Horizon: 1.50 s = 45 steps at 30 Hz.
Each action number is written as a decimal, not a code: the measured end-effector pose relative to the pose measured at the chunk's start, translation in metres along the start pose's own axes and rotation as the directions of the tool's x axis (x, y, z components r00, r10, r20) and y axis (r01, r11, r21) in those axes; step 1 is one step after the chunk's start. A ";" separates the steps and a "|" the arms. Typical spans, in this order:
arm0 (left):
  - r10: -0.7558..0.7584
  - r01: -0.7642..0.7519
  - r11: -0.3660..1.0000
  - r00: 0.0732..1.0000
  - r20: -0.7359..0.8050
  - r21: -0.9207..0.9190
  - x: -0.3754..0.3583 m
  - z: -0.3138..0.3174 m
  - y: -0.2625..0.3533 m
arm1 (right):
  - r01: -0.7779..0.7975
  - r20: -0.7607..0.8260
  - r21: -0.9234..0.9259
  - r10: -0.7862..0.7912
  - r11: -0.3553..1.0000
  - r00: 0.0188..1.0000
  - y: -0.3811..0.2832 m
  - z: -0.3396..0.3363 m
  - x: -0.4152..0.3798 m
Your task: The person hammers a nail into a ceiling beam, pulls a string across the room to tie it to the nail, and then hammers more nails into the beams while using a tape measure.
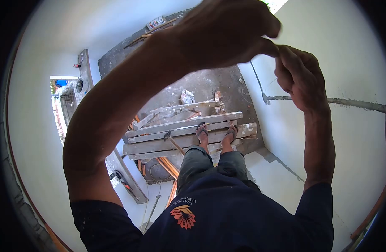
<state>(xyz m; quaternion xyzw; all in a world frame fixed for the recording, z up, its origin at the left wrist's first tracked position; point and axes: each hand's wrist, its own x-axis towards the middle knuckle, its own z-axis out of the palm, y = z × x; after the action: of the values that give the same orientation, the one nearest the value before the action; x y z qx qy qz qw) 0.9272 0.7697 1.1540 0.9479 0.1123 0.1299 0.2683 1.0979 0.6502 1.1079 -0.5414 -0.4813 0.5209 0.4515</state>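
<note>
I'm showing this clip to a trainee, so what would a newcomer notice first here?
The raised arms arch across the view, the left hand and right hand meeting at upper right. Below centre, feet in flip-flops stand on weathered planks, with a claw hammer just left of them. An orange emblem brightens the dark shirt at the bottom.

Both arms raised, elbows bent; left hand (237, 33) top centre, right hand (301, 77) upper right, fingers curled.
</note>
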 end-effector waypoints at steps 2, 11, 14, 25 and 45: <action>-0.032 0.031 0.999 0.995 -0.098 -0.013 -0.019 0.003 -0.021 | 0.052 -0.018 -0.068 -0.053 0.996 0.998 0.004 -0.009 -0.003; -0.800 0.843 0.532 0.533 -0.276 0.084 -0.231 -0.149 -0.119 | -0.270 -0.551 -0.616 -0.160 0.740 0.819 0.106 -0.167 -0.041; -0.671 0.883 0.291 0.463 -0.579 0.369 -0.339 -0.234 -0.113 | -0.415 -0.632 -0.661 -0.167 0.625 0.757 0.162 -0.245 -0.080; -0.662 0.809 0.447 0.587 -0.467 0.383 -0.282 -0.191 -0.070 | -0.556 -0.554 -0.821 0.050 0.127 0.831 0.208 -0.229 -0.079; -0.716 0.947 0.259 0.321 -0.620 0.191 -0.407 -0.219 -0.109 | -0.492 -0.649 -0.519 0.053 0.699 0.759 0.182 -0.242 -0.102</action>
<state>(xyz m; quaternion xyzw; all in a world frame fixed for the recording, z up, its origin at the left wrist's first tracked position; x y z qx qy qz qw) 0.4617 0.8508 1.1997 0.7103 0.6931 0.1224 -0.0075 1.3496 0.5282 0.9534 -0.8670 -0.3781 0.1847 0.2669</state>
